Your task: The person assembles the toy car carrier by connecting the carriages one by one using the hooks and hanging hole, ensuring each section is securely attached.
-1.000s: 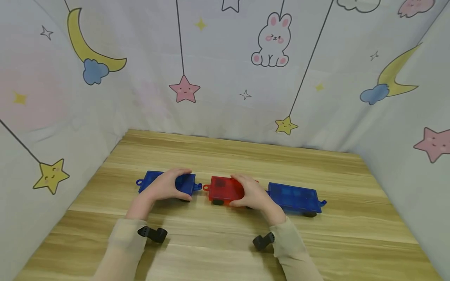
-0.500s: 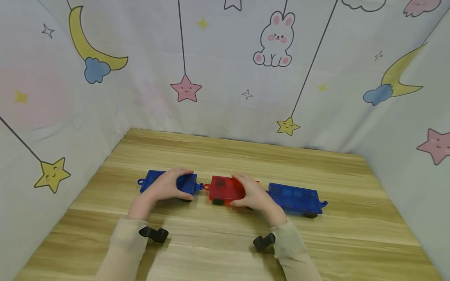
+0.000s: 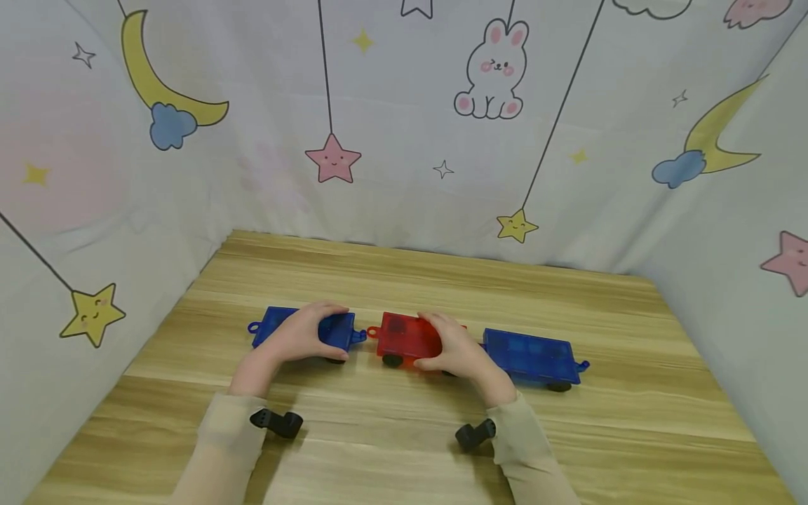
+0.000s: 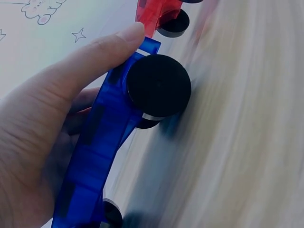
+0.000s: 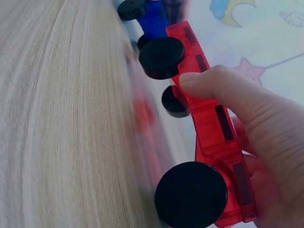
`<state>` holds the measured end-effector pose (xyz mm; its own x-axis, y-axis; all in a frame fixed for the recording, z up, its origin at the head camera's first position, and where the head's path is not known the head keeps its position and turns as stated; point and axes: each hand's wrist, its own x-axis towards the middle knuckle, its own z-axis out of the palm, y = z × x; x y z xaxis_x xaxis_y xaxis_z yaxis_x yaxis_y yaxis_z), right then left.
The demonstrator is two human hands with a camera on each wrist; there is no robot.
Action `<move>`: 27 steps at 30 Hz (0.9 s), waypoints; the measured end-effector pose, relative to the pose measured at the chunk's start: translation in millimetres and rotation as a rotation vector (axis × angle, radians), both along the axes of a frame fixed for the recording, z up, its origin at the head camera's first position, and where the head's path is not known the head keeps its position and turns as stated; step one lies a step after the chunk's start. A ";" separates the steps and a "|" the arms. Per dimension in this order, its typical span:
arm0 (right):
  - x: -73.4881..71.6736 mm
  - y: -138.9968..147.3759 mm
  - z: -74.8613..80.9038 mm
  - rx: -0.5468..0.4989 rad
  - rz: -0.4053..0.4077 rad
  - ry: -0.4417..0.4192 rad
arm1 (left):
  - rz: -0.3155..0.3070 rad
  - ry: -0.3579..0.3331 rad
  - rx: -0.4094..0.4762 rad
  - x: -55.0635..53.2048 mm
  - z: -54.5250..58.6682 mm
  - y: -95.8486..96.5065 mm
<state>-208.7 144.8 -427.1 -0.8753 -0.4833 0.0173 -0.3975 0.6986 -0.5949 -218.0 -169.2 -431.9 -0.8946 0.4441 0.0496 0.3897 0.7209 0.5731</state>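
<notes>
No readable text, labels, brands or numbers in any view. The backdrop cloth [image 3: 404, 126] carries only printed pictures: moons, stars, clouds, a rabbit. The toy cars show no markings.

A translucent blue toy wagon [image 3: 303, 328] with black wheels stands on the wooden surface [image 3: 404, 435], left of centre. Just to its right stands a translucent red wagon [image 3: 407, 338], also black-wheeled; their facing end hooks almost meet, end to end.
</notes>
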 end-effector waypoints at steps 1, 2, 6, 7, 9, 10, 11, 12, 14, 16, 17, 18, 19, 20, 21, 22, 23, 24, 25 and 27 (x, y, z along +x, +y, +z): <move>0.0 0.3 0.1 -0.004 -0.002 -0.002 | 0.001 -0.004 -0.001 0.1 0.0 0.4; -0.1 0.6 -0.1 -0.008 -0.004 -0.004 | 0.003 -0.007 -0.002 0.0 0.1 0.8; -0.4 1.5 -1.2 -0.016 -0.004 -0.004 | 0.003 -0.010 -0.017 1.1 1.4 3.0; -0.5 1.7 -1.5 -0.017 -0.002 -0.003 | 0.005 -0.011 -0.019 1.5 2.0 3.5; -0.6 1.8 -2.1 -0.017 -0.001 -0.002 | 0.007 -0.014 -0.020 2.3 2.9 4.4; -0.7 1.9 -2.3 -0.017 0.000 0.001 | 0.008 -0.014 -0.021 2.5 3.3 4.7; -0.8 1.9 -2.6 -0.015 0.001 0.002 | 0.009 -0.015 -0.021 2.6 3.5 4.9; -0.8 2.0 -2.7 -0.014 0.002 0.003 | 0.008 -0.014 -0.023 2.6 3.5 5.1; -0.9 2.0 -2.7 -0.013 0.002 0.006 | 0.005 -0.013 -0.021 2.3 3.6 5.6; -0.9 2.2 -2.7 -0.014 0.005 0.009 | 0.002 -0.010 -0.022 2.0 3.7 6.0; -1.1 2.3 -2.8 -0.015 0.005 0.008 | 0.000 -0.009 -0.022 1.9 3.7 6.3; -1.1 2.4 -2.7 -0.015 0.006 0.010 | -0.003 -0.007 -0.022 1.7 3.8 6.5; -1.1 2.5 -2.7 -0.014 0.006 0.013 | -0.005 -0.007 -0.021 1.6 3.9 6.9; -1.0 2.6 -2.7 -0.012 0.006 0.014 | -0.007 -0.005 -0.022 1.5 3.8 7.1; -0.8 2.6 -2.6 -0.011 0.006 0.014 | -0.008 -0.003 -0.024 1.5 3.6 7.2; -0.6 2.6 -2.5 -0.009 0.006 0.016 | -0.009 -0.003 -0.023 1.5 3.6 7.5; -0.4 2.7 -2.5 -0.009 0.006 0.017 | -0.007 -0.004 -0.021 1.5 3.4 7.7; -0.2 2.7 -2.4 -0.008 0.007 0.020 | -0.006 -0.006 -0.021 1.5 3.3 8.0; 0.0 2.9 -2.5 -0.007 0.007 0.023 | -0.003 -0.007 -0.020 1.7 3.3 8.3; 0.1 2.8 -2.6 -0.007 0.008 0.024 | -0.001 -0.006 -0.024 2.1 3.3 8.9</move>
